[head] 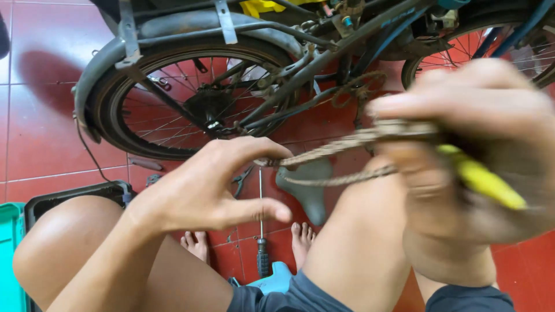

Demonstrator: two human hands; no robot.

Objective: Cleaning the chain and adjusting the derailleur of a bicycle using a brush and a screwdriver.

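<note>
The left hand (202, 188) pinches a rusty chain (335, 147) stretched to the right hand (480, 156), which is closed around it and a yellow-handled tool (483, 180) (blurred); the chain could slip free if tension jerks.

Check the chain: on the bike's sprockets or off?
Off. The rusty chain hangs stretched between the left hand and the right hand, in front of the upside-down bicycle, clear of its rear wheel.
</note>
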